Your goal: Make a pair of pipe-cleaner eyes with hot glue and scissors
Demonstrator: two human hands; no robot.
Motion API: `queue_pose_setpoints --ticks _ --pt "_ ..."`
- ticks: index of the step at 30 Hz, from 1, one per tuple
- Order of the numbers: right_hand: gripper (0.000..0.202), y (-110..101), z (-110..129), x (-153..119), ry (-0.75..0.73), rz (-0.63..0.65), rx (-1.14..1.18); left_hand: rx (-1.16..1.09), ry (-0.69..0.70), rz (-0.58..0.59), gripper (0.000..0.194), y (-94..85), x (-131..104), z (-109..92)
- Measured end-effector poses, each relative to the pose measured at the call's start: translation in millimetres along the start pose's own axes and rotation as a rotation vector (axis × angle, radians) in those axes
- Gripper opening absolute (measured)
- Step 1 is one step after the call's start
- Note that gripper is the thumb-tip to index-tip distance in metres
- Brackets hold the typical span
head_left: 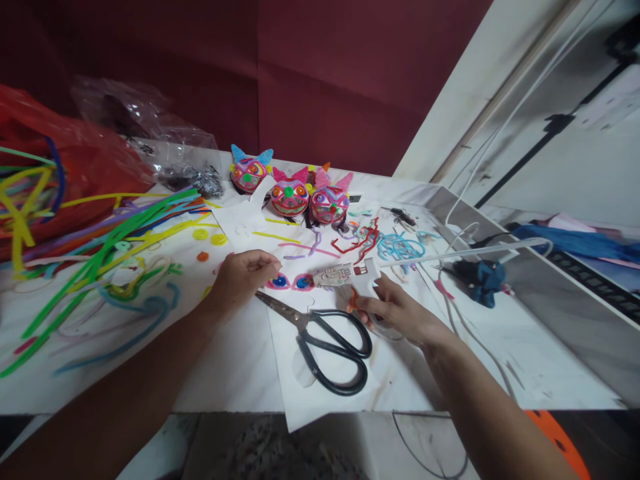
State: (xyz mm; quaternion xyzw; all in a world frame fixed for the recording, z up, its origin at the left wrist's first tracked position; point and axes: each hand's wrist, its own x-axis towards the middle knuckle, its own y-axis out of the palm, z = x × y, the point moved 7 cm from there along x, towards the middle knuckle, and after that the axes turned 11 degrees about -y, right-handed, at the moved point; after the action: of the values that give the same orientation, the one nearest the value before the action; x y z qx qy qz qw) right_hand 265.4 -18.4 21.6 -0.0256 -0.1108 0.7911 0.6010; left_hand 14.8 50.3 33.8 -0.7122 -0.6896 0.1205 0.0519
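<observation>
My right hand (pixel 387 303) is wrapped round the handle of a white hot glue gun (pixel 367 273), a long glue stick (pixel 465 252) sticking out of its back. The nozzle points left, close to a pink-rimmed blue eye piece (pixel 303 282). A second matching eye piece (pixel 279 281) lies at the fingertips of my left hand (pixel 250 273). Thumb and fingers of that hand are pressed together; what they pinch, if anything, is hidden. Between my hands and nearer to me, black-handled scissors (pixel 325 340) rest on white paper (pixel 295 393).
Three colourful animal heads with pointed ears, one with blue ears (pixel 250 173), stand at the back. Pipe cleaners (pixel 115 233) spread across the left beside a red bag (pixel 100 153). Blue curled scraps (pixel 400 247) lie behind the glue gun. A cable (pixel 465 333) runs along the right.
</observation>
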Motion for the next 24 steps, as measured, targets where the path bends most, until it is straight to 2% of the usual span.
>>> queue_pose_setpoints --ticks 6,24 --pt "0.029 -2.3 -0.3 -2.3 0.034 -0.012 -0.036 0.022 0.021 0.0 0.016 0.4 -2.0 -2.6" --pt "0.025 2.6 0.3 0.6 0.005 0.007 0.004 0.049 0.034 0.011 0.017 1.0 0.3 -0.4"
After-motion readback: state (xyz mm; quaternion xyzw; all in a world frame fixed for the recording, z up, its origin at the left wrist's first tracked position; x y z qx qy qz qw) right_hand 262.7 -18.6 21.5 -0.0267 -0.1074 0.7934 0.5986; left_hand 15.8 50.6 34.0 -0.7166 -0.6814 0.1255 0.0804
